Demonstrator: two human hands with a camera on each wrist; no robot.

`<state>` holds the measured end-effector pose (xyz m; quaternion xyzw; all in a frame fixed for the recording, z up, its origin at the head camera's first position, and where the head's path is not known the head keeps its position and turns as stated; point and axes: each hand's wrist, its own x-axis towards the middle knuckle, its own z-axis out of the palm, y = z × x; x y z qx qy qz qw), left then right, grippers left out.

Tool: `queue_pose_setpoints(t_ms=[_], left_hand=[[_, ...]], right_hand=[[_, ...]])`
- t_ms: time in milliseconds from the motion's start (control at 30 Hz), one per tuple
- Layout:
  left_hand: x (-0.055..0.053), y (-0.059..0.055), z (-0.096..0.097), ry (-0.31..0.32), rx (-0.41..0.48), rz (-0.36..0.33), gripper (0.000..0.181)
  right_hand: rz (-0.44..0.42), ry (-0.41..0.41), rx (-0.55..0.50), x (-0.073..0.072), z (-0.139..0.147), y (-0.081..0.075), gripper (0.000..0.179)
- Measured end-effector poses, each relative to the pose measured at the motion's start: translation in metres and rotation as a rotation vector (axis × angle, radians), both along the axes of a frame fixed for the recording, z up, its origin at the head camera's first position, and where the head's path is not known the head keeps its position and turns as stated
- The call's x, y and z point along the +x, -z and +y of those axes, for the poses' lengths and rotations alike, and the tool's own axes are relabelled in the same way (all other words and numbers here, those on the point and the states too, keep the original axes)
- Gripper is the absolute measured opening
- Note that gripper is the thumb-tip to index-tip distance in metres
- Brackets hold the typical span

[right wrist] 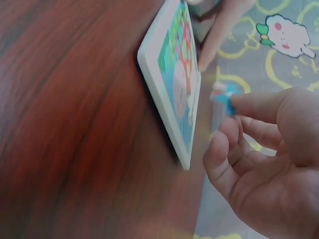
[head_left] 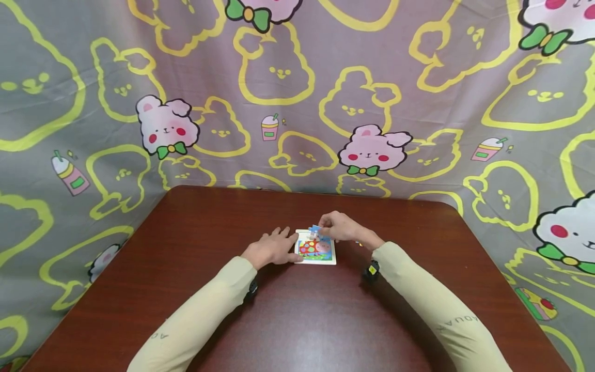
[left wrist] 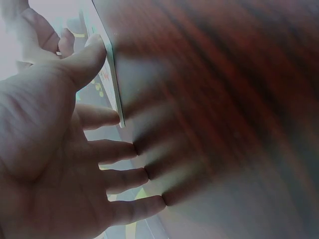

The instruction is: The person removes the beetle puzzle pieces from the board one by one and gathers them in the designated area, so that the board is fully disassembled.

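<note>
A small white-framed jigsaw puzzle board (head_left: 316,262) with a red and pink cartoon picture lies flat on the table. My right hand (head_left: 341,227) pinches a blue jigsaw piece (head_left: 314,229) between thumb and fingers, above the board's far part. In the right wrist view the piece (right wrist: 227,98) shows blue with some white and orange, raised off the board (right wrist: 164,94). On the board's left side rests my left hand (head_left: 275,247), fingers straight and spread. The left wrist view shows its thumb and index finger at the board's edge (left wrist: 118,102), the other fingertips on the table.
The dark reddish-brown wooden table (head_left: 297,315) extends all around the board. Behind it hangs a grey curtain (head_left: 297,77) with yellow outlines and rabbit faces. A small colourful bit (head_left: 359,243) lies on the table below the right wrist. Both wrists wear black devices (head_left: 372,270).
</note>
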<state>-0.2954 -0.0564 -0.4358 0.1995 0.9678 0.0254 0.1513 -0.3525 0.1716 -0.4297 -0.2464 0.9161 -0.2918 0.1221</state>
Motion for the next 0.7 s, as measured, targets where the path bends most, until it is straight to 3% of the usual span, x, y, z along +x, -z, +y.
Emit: queue_pose_setpoints(t_ms=[233,700], left_hand=[[0.000,-0.001,0.000,0.005,0.008,0.001,0.080],[0.000,-0.001,0.000,-0.001,0.017,-0.005,0.080]], right_hand=[[-0.047,-0.041,-0.048,-0.004,0.021,-0.007,0.021],[-0.063,0.007,-0.072,-0.007,0.063,-0.013,0.010]])
